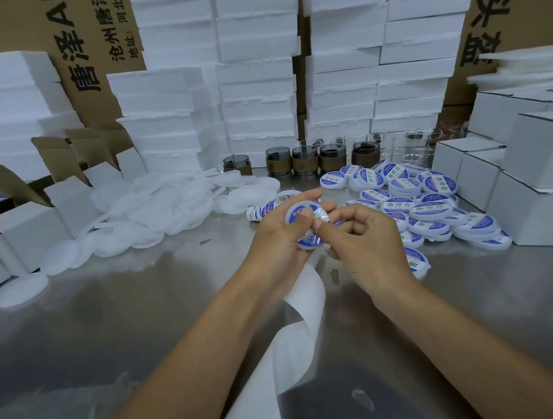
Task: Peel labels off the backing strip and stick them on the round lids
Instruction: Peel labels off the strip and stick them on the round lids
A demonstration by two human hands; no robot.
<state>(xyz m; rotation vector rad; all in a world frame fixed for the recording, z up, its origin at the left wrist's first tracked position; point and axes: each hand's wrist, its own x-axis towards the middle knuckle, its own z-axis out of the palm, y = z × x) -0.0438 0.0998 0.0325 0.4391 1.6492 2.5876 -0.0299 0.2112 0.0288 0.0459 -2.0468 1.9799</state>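
Left hand [276, 239]: fingers curled round one round lid [297, 211], cradling it face up just above the table.
Right hand [368, 244]: thumb tip presses on the blue label [307, 241]; the fingers are curled in and seem to pinch the lid's right edge.
Lid handling: probably light, thin, slightly flexible plastic. Best held by the rim, leaving the face free.
Label handling: likely thin, limp and tacky. Lift it by one edge.
Backing strip [299, 334]: one, slick and floppy. It trails from under the hands toward the near edge, and its far end [263, 210] carries labels.
Labelled lids [430, 211]: heaped right of the hands, well over twenty; overlap prevents an exact count.
Bare lids [155, 213]: a heap on the left, too overlapped to count.
Sleeved cups [304, 164]: five, far side.
Steel table [118, 323]: one.
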